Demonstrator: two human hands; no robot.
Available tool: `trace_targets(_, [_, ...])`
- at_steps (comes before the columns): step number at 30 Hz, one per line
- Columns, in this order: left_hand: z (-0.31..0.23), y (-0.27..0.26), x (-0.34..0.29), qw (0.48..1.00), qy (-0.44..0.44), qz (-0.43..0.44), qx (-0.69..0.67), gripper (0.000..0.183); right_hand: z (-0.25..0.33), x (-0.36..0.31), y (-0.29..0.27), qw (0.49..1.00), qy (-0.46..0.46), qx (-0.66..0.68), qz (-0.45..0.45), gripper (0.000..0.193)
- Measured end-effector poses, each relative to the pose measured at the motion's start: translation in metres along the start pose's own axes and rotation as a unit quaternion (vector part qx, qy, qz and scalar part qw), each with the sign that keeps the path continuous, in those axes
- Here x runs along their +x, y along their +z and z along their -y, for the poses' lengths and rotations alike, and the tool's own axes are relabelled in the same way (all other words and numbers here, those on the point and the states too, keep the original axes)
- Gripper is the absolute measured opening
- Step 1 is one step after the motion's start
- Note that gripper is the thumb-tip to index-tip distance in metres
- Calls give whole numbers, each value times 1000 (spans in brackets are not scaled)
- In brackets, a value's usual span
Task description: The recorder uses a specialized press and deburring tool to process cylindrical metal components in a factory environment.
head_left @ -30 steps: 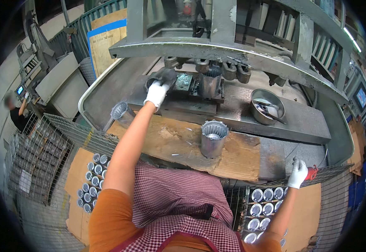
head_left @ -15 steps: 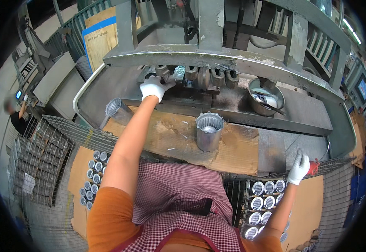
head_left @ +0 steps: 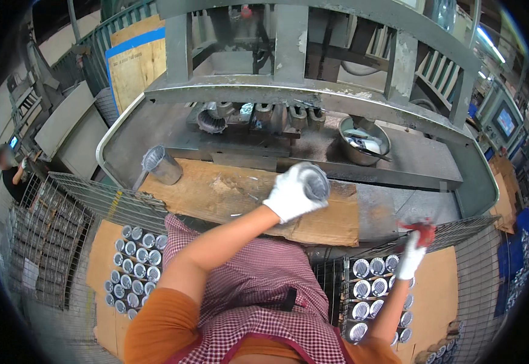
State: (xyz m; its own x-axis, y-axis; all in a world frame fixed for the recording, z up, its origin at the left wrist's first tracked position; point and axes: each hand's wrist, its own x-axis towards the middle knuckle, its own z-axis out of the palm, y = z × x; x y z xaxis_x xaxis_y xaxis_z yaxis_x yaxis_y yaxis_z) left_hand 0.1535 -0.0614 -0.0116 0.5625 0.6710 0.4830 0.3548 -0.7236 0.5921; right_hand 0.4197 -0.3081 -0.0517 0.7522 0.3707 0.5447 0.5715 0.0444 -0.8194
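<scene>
My left hand (head_left: pixel 290 195), in a white glove, is wrapped round a grey metal cylinder (head_left: pixel 318 182) with a ribbed inside, above the cardboard sheet (head_left: pixel 210 188). My gloved right hand (head_left: pixel 411 258) is closed on a red tool (head_left: pixel 423 229) at the right; motion smears it, so its kind is unclear. A second ribbed metal cylinder (head_left: pixel 162 166) stands at the left end of the cardboard, leaning in the view. On the machine's fixture (head_left: pixel 249 138) a similar cylinder (head_left: pixel 211 123) lies with its open, ribbed end towards me.
A metal bowl (head_left: pixel 366 159) with white contents and a dark-handled tool sits on the machine bed. The grey machine frame (head_left: pixel 258 88) spans above. Wire baskets hold rows of metal cylinders at left (head_left: pixel 138 253) and right (head_left: pixel 361 289). Far left, another person (head_left: pixel 13 176) stands.
My left hand has left the fixture and come right and nearer, taking hold of the cylinder on the cardboard. My right hand has closed on the red tool. A cylinder now shows on the fixture.
</scene>
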Motion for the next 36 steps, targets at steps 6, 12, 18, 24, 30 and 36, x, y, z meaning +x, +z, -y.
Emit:
trace_targets(6, [-31, 47, 2, 948, 211, 129, 200, 36, -21, -100, 51, 913, 228, -106, 321, 53])
trace_targets(12, [-39, 44, 2, 950, 169, 148, 216, 38, 16, -90, 69, 915, 280, 35, 287, 50])
trace_targets(18, [-32, 31, -10, 964, 174, 95, 179, 43, 49, -72, 70, 897, 236, -44, 371, 57])
trace_targets(24, [-18, 28, -33, 968, 184, -17, 170, 41, 55, -70, 69, 889, 163, -126, 409, 62])
trace_targets(30, [-10, 17, -33, 974, 169, -32, 145, 43, 70, -59, 76, 871, 121, -197, 433, 61])
trace_targets(36, [-5, 24, -35, 965, 219, -64, 132, 43, 89, -48, 77, 821, 143, -296, 467, 63])
